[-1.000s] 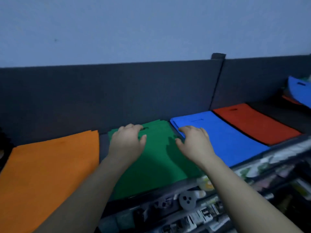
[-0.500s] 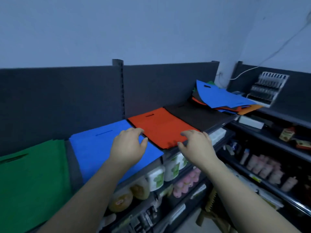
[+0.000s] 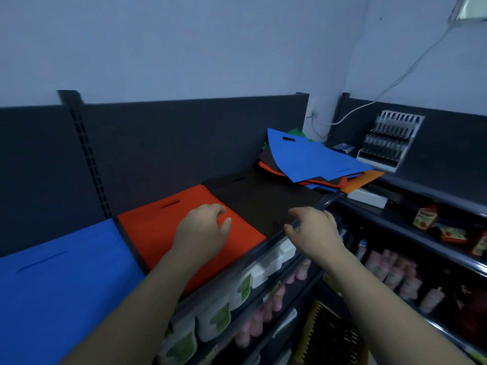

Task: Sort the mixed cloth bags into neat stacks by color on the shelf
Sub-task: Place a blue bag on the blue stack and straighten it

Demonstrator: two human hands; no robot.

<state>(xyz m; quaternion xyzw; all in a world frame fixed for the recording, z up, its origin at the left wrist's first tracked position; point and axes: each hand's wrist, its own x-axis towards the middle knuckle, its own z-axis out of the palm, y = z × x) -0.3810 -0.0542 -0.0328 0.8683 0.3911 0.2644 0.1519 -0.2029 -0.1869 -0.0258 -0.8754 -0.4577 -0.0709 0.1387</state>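
Flat stacks of cloth bags lie side by side on the top shelf (image 3: 276, 237): a blue stack (image 3: 60, 280) at the left, a red stack (image 3: 163, 227) in the middle, a black stack (image 3: 261, 198) to its right. At the far right end sits a mixed, untidy pile (image 3: 316, 162) with a blue bag on top and black, red, orange and green edges showing. My left hand (image 3: 203, 230) hovers over the red stack, fingers loosely curled and holding nothing. My right hand (image 3: 313, 227) hangs over the shelf's front edge by the black stack, also with nothing in it.
A dark back panel (image 3: 184, 143) stands behind the bags. Below are shelves with white packets (image 3: 218, 314) and pink bottles (image 3: 390, 270). On the right side shelf stand a white wire rack (image 3: 390, 140), a white box (image 3: 369, 197) and red packets (image 3: 427, 217).
My view and both hands have swung right along the shelf, from the green and orange stacks past the blue stack to the red and black stacks. The mixed pile is closer now.
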